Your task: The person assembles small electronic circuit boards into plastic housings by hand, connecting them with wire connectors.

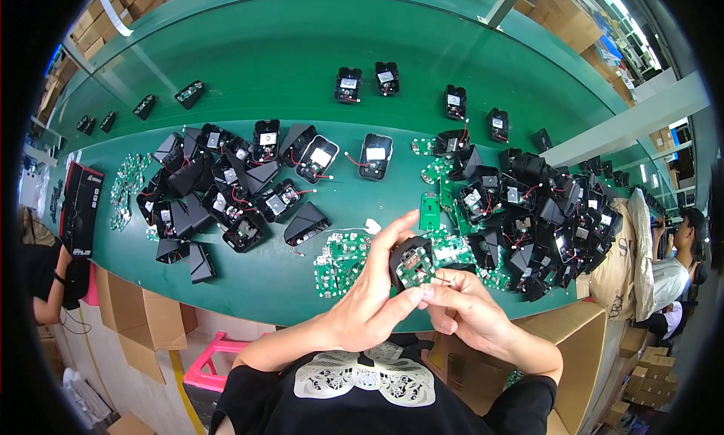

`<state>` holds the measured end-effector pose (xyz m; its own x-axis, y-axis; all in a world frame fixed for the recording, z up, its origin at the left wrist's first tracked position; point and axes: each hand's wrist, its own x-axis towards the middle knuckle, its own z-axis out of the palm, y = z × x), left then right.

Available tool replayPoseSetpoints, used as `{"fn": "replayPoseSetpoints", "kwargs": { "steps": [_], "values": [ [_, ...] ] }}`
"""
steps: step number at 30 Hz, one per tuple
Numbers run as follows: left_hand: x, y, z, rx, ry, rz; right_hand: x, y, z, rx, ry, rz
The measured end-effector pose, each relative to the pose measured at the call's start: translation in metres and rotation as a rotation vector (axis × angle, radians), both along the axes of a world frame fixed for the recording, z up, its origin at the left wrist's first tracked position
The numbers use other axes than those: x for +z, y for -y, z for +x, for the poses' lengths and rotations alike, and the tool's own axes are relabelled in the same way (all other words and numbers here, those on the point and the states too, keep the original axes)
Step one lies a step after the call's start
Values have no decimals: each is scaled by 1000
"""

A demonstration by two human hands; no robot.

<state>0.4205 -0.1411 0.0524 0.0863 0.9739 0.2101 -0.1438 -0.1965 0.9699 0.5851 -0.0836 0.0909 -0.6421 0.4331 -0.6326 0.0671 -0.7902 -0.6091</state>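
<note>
In front of my body, my left hand [375, 298] is closed around a small black plastic housing [398, 263], fingers behind it and thumb along its lower edge. A green circuit board [414, 269] sits at the housing's open side, facing up. My right hand [469, 303] pinches at the board's lower right edge, thumb and index finger together. A thin dark strand, perhaps a wire, shows by those fingertips. Just beneath the hands lies a pile of loose green circuit boards [341, 258]. Whether the board is fully seated in the housing cannot be made out.
Black housings with red wires heap up at left [200, 171] and right [520, 209] of the green table [256, 284]. Several stand on the green strip behind [302, 65]. A black box [81, 209] lies far left. Cardboard boxes [139, 314] and a pink stool [219, 359] are below; other people sit at both sides.
</note>
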Motion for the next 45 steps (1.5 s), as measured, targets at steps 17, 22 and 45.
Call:
{"fn": "replayPoseSetpoints", "kwargs": {
  "steps": [17,22,45],
  "values": [
    [8,-1,3,3,280,-202,0,7,3,-49,39,36],
    [12,1,2,-1,227,-166,2,6,2,-37,92,64],
    [12,-1,-1,85,-334,-84,0,-5,-8,209,314,1077]
  ]
}}
